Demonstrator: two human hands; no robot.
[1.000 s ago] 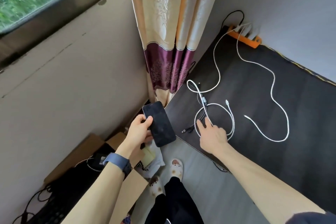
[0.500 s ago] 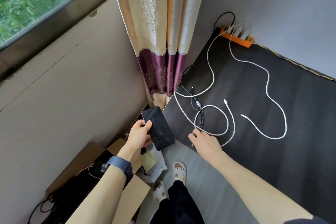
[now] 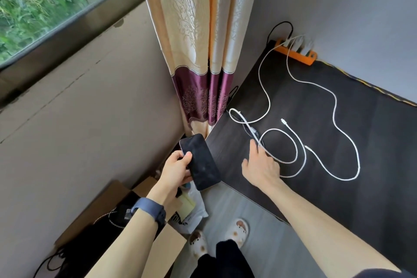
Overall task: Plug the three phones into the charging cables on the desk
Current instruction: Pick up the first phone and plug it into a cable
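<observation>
A black phone [image 3: 200, 161], screen up, is gripped in my left hand [image 3: 177, 170] just off the desk's near-left corner. My right hand [image 3: 260, 165] lies on the dark desk [image 3: 372, 165] with fingers spread over a looped white charging cable [image 3: 293, 142]; whether the fingers pinch it is hidden. That cable's free plug [image 3: 283, 120] rests on the desk. A second white cable [image 3: 338, 115] snakes to the right and ends in a plug [image 3: 306, 146]. Both run to an orange power strip [image 3: 295, 52] at the wall. Only one phone is in view.
A cream and purple curtain [image 3: 203, 52] hangs at the desk's left corner. A thin black cable [image 3: 246, 130] lies under the white loop. Cardboard boxes [image 3: 167, 253] and a white bag [image 3: 191, 212] sit on the floor beside my slippered feet [image 3: 239, 230].
My right hand slid back toward the desk edge, then forward again onto the white loop, which shifted. The phone in my left hand stayed near the desk corner.
</observation>
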